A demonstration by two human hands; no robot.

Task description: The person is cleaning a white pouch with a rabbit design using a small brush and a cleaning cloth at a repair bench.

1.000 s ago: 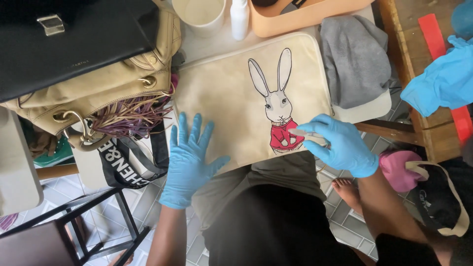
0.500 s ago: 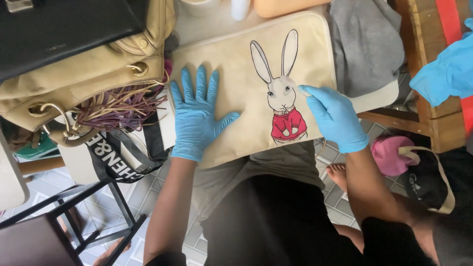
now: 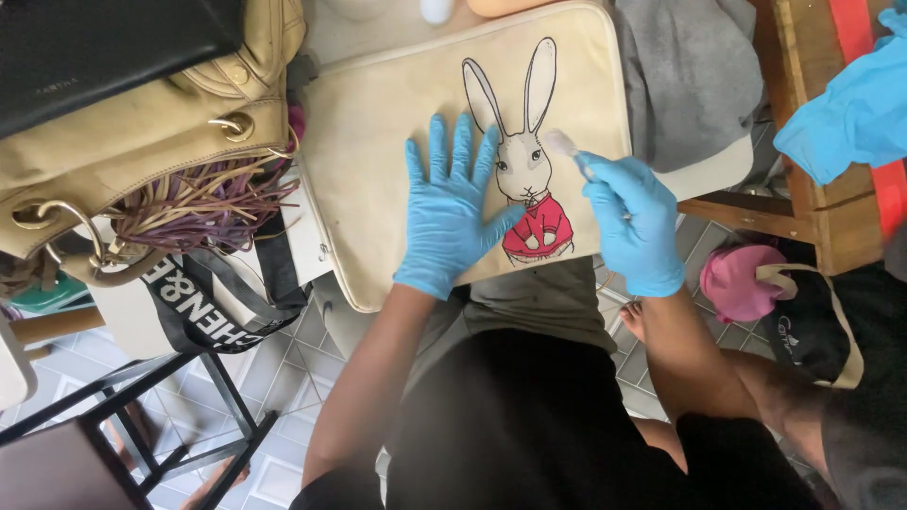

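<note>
A cream pouch [image 3: 378, 123] printed with a rabbit in a red jacket [image 3: 527, 179] lies across my lap. My left hand [image 3: 451, 212], in a blue glove, rests flat on it with fingers spread, just left of the rabbit. In a blue glove too, my right hand [image 3: 631, 222] pinches a thin swab [image 3: 567, 146] whose pale tip sits by the rabbit's head.
A beige handbag [image 3: 142, 142] with purple fringe lies at the left under a black case [image 3: 104, 42]. A grey cloth [image 3: 690, 76] and a wooden stool [image 3: 803, 198] are at the right. Blue gloved material [image 3: 850, 113] shows at the far right. A pink item [image 3: 737, 279] lies on the tiled floor.
My left hand slid right across the pouch toward the rabbit. My right hand lifted off the red jacket and now shows the swab tip beside the rabbit's head.
</note>
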